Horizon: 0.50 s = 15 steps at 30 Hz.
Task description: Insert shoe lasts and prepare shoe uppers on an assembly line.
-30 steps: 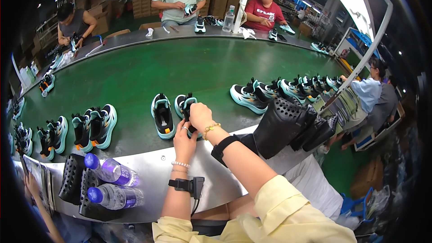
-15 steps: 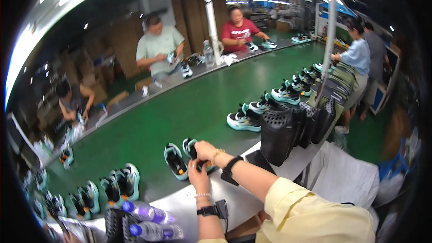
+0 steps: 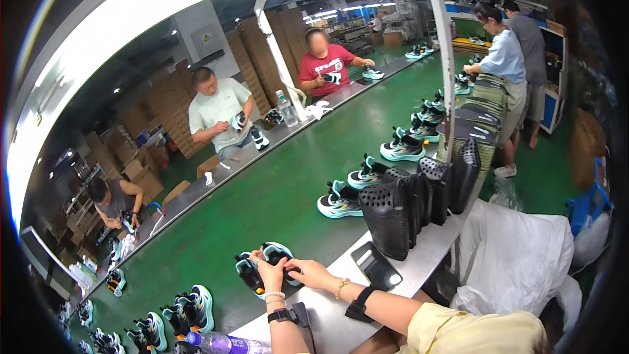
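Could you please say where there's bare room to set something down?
Widest is the green belt between the handled shoes and far ledge; smaller, the metal top between both forearms. Crowded: the right, with black forms and a shoe row, and lower left, with more shoes.

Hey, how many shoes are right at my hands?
2: the left shoe, partly behind your left hand, and the right shoe, partly behind both that and your right hand. Parts of both are hidden.
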### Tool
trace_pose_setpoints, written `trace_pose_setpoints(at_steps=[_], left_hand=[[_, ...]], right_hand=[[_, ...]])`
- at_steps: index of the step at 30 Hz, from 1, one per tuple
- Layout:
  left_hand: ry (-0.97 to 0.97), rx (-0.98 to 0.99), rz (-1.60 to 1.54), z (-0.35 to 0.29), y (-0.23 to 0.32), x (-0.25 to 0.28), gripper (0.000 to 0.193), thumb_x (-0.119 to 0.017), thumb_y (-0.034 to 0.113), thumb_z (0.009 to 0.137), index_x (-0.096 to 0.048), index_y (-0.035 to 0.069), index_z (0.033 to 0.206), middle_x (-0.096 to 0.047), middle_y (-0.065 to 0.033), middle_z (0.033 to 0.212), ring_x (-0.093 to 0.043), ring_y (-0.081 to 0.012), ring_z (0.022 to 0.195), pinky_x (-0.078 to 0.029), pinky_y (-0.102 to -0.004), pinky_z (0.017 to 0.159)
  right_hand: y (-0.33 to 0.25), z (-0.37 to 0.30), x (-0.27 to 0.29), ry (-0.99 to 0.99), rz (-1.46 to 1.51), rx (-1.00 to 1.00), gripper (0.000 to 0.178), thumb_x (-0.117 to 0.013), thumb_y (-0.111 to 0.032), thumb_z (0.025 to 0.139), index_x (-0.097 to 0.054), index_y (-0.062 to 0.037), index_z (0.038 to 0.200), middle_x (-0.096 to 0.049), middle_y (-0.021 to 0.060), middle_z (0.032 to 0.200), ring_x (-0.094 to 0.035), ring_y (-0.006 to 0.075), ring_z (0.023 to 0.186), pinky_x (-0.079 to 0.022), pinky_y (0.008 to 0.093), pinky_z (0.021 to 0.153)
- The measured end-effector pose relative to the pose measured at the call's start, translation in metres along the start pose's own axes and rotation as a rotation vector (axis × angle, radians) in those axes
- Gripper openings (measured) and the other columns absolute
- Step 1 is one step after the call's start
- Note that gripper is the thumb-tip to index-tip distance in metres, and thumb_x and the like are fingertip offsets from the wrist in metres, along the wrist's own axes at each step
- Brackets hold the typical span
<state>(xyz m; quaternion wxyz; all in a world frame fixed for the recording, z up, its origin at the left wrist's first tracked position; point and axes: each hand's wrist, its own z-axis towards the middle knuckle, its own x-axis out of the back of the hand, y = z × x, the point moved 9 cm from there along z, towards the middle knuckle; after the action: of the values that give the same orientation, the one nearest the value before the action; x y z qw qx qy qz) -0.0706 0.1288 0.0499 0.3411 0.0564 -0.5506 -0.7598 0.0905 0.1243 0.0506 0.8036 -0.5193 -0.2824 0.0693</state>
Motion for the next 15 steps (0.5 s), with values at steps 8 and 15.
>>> trace_pose_setpoints(at_steps=[8,15], left_hand=[[0.015,0.163,0.628,-0.012,0.022,-0.001,0.103,-0.079,0.028,0.07,-0.02,0.01,0.152,-0.068,-0.0257,0.099,-0.066,-0.043,0.091,-0.052,-0.0461,0.084],[-0.024,0.121,0.526,-0.009,0.028,-0.011,0.086,-0.081,0.026,0.07,-0.036,0.008,0.141,-0.067,-0.0259,0.103,-0.065,-0.0435,0.098,-0.052,-0.0462,0.086]], right_hand=[[-0.01,-0.012,0.001,-0.009,-0.141,-0.032,0.033,-0.069,-0.037,0.084,-0.069,-0.0106,0.104,-0.072,0.0106,0.099,-0.067,0.0303,0.093,-0.052,0.0392,0.083],[-0.074,-0.053,0.026,-0.254,-0.158,0.102,0.035,-0.063,-0.032,0.09,-0.063,-0.0079,0.116,-0.071,0.0133,0.095,-0.066,0.0343,0.089,-0.052,0.0412,0.081]])
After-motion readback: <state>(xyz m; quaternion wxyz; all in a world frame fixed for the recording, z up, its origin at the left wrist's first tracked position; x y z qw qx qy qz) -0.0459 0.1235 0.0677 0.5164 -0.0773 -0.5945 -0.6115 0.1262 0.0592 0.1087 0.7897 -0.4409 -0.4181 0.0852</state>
